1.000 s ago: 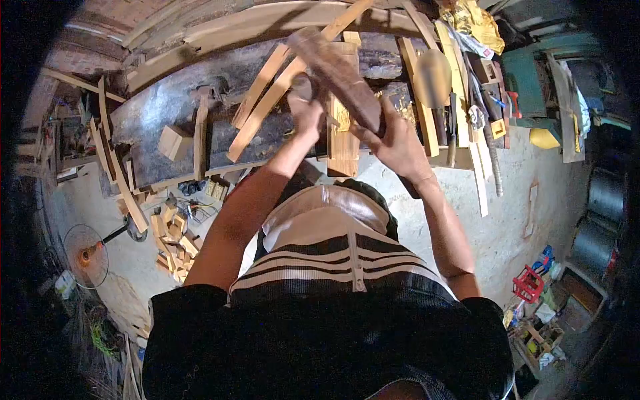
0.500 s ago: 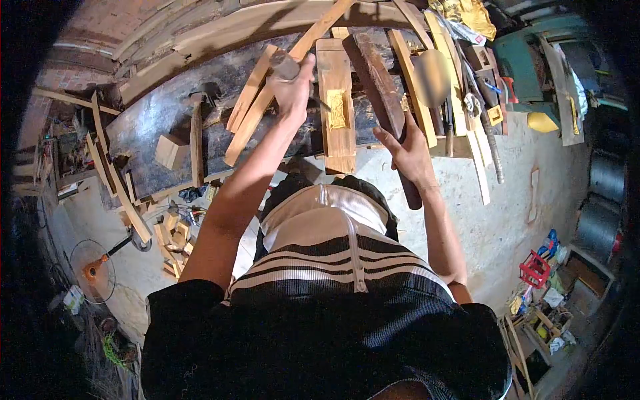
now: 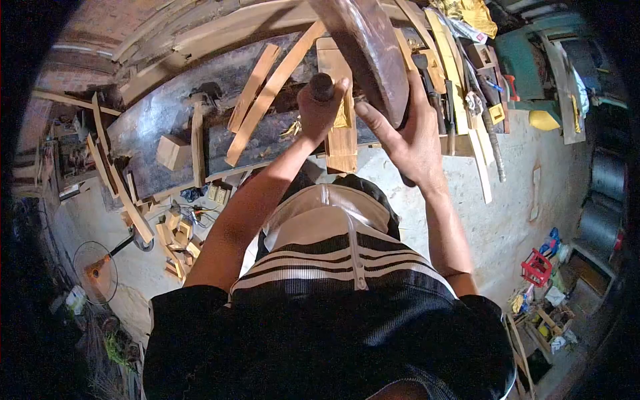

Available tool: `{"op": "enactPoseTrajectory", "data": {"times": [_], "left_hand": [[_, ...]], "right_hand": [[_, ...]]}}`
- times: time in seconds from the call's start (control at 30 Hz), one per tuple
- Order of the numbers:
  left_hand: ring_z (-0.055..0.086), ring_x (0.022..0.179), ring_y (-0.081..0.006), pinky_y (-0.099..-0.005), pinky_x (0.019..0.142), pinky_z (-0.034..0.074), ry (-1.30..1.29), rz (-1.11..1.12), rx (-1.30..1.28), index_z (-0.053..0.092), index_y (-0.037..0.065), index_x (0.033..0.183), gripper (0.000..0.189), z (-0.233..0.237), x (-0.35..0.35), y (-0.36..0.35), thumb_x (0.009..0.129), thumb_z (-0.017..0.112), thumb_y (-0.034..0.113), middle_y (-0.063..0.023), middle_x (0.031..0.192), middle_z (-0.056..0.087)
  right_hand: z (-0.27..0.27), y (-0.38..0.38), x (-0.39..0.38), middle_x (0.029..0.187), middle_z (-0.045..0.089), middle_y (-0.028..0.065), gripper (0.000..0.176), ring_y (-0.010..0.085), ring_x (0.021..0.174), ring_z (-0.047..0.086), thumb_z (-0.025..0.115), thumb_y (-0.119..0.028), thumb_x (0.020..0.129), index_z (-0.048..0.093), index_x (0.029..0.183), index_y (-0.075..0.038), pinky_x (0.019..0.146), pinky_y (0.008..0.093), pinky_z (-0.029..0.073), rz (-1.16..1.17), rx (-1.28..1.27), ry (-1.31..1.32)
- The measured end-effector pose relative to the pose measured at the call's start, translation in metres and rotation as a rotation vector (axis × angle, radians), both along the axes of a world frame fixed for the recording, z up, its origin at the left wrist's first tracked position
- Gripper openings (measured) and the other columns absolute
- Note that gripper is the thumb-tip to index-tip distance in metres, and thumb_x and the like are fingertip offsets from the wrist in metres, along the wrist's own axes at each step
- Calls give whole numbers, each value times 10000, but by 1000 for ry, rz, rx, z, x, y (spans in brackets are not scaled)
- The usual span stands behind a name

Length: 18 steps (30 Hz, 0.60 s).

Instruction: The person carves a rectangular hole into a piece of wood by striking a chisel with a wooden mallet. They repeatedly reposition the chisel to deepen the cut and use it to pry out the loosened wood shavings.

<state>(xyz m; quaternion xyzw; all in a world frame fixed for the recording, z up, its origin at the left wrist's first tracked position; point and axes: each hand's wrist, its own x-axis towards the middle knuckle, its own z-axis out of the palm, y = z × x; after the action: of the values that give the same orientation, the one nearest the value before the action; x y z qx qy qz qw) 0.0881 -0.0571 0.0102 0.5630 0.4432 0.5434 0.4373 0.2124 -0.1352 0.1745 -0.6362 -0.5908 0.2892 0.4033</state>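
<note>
My left hand is closed round a chisel, whose round dark handle end points up at me; its blade is hidden below the hand. Under it lies a wooden block, lengthwise on the bench, with a cut recess partly covered by my hand and pale shavings in it. My right hand grips a long dark wooden bar, raised above the block and close to the camera. The thumb lies along its near side and the fingers go round the far side.
Two loose wood strips lie left of the block on the dark bench. A hammer and a square wood block are farther left. Wood strips and tools crowd the right side. Offcuts lie on the floor.
The dark bar has risen toward the camera in my right hand. My left hand has moved right with the chisel, which now stands more upright over the recess.
</note>
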Motion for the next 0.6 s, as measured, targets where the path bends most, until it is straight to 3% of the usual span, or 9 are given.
{"op": "enactPoseTrajectory", "data": {"times": [0.07, 0.1, 0.2, 0.23, 0.3, 0.37, 0.5, 0.53, 0.6], "left_hand": [[579, 688, -80, -295, 626, 478, 66, -10, 112, 611, 13, 784, 175, 3, -2, -4, 845, 728, 128, -37, 730, 652], [579, 688, -80, -295, 626, 478, 64, -6, 117, 611, 13, 784, 175, 4, -2, -6, 845, 728, 128, -37, 730, 652], [644, 804, -92, -280, 717, 514, 143, -8, 52, 663, -5, 944, 151, -4, -2, -3, 823, 711, 71, -51, 850, 715], [644, 804, -92, -280, 717, 514, 139, -6, 57, 663, -5, 944, 151, -8, 0, 1, 823, 711, 71, -51, 850, 715], [641, 817, -88, -275, 722, 514, -267, -115, -87, 659, -8, 954, 161, -10, 0, -3, 820, 713, 63, -48, 873, 713], [636, 830, -87, -264, 739, 508, -139, -85, 23, 643, -8, 943, 152, -1, -8, -8, 819, 713, 44, -38, 888, 708], [640, 827, -108, -279, 734, 514, -151, 38, 0, 656, 8, 968, 176, -15, -4, -4, 814, 725, 56, -33, 892, 710], [647, 816, -123, -282, 724, 511, -168, 0, 3, 663, 13, 960, 168, -15, -12, 5, 812, 727, 59, -23, 890, 709], [650, 787, -136, -277, 688, 498, -402, 70, -236, 655, 19, 985, 193, -31, -17, 9, 806, 721, 50, -29, 904, 699]], "right_hand": [[1, 4, -3, 765, 654, 241, 543, 403, 729, 691, 745, -318, 824, 463, 1153, 7, 628, 429, 532, 57, 140, -106], [-8, 6, 1, 726, 651, 234, 510, 420, 710, 677, 737, -288, 817, 458, 1149, -19, 614, 472, 528, 144, -3, -126], [-31, 10, 6, 693, 644, 230, 467, 433, 685, 658, 723, -261, 796, 458, 1115, -46, 604, 494, 523, 215, -99, -471], [-24, 12, 6, 693, 644, 230, 467, 433, 685, 658, 723, -261, 796, 458, 1115, -46, 604, 494, 523, 216, -94, -475], [-6, 4, -1, 741, 649, 227, 506, 370, 749, 702, 722, -253, 834, 474, 1195, 0, 651, 410, 534, 194, -169, -304], [-5, 2, -7, 806, 666, 238, 499, 389, 766, 695, 726, -242, 829, 470, 1188, -10, 657, 416, 531, 158, 8, -217], [-35, 11, -3, 807, 667, 248, 471, 398, 749, 688, 725, -247, 831, 475, 1161, -21, 648, 433, 523, 233, -171, -376], [-39, 10, 1, 766, 657, 230, 531, 353, 685, 683, 723, -259, 840, 468, 1221, 10, 629, 406, 515, 217, -252, -371], [-48, 4, 5, 776, 658, 219, 572, 314, 668, 672, 723, -270, 845, 457, 1256, 28, 629, 387, 512, 163, -275, -295]]}}
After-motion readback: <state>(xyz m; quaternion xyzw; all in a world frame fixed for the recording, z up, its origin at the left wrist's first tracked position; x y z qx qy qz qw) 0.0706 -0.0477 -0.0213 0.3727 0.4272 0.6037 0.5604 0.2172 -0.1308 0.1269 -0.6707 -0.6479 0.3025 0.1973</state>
